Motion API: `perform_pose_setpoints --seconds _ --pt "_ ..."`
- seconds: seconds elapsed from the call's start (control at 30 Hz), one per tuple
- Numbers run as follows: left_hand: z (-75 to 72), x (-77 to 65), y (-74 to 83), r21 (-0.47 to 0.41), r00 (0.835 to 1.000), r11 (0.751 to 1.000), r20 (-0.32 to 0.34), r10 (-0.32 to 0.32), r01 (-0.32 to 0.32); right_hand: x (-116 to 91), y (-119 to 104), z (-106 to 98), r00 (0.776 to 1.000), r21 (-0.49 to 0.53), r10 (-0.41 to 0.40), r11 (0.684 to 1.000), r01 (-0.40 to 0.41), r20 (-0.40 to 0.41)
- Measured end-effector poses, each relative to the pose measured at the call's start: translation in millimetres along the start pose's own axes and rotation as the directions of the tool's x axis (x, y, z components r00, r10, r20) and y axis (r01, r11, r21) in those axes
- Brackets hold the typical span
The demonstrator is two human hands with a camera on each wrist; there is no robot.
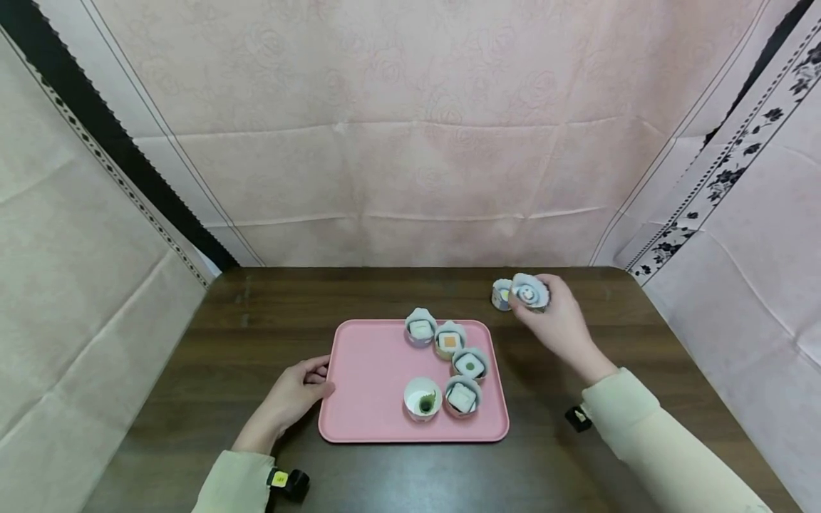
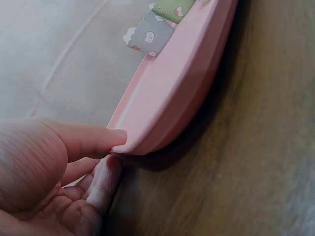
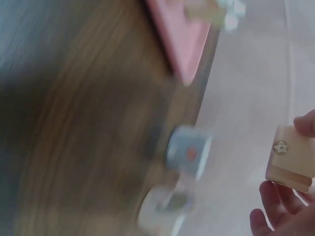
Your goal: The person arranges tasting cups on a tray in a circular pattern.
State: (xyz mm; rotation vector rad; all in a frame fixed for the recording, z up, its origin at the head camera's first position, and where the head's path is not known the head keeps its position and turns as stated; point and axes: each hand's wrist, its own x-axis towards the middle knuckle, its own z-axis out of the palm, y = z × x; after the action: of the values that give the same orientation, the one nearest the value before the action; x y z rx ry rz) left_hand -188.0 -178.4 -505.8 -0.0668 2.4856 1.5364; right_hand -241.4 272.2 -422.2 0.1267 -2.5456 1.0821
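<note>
My left hand [image 1: 288, 399] pinches the left rim of a pink tray [image 1: 362, 385], thumb on top and fingers beneath the edge in the left wrist view. Beyond the tray's far right corner, my right hand [image 1: 559, 320] holds a cupcake [image 1: 531, 291] with a pale blue swirled top, raised over the table. The right wrist view shows its beige wrapper [image 3: 293, 155] with a star print, between thumb and fingers. A small printed cup [image 1: 502, 295] stands just left of it. On the tray's right half sit several cupcakes [image 1: 463, 396] in scalloped paper cups.
A white cup [image 1: 422, 399] with a green figure inside stands on the tray's near part. In the right wrist view, a blue-grey cup [image 3: 188, 150] and a whitish cup [image 3: 161, 211] stand on the brown table [image 1: 256, 306]. Pale cloth [image 1: 398, 178] hangs behind.
</note>
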Motion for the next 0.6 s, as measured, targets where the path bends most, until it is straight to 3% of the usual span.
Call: perform_pose_setpoints --seconds 0.2,0.4,0.6 --pt "0.0 -0.6 0.8 -0.002 1.0 1.0 0.002 -0.002 0.002 -12 -40 33 0.983 0.06 -0.077 0.996 0.068 0.164" --pt "-0.3 0.7 0.5 -0.007 1.0 1.0 0.0 -0.011 0.011 -20 -70 72 0.947 0.151 -0.149 0.983 0.109 0.285" --pt "0.6 1.3 -2.2 -0.013 1.0 1.0 0.0 -0.001 0.001 -27 -89 105 0.9 0.119 -0.205 0.978 0.171 0.385"
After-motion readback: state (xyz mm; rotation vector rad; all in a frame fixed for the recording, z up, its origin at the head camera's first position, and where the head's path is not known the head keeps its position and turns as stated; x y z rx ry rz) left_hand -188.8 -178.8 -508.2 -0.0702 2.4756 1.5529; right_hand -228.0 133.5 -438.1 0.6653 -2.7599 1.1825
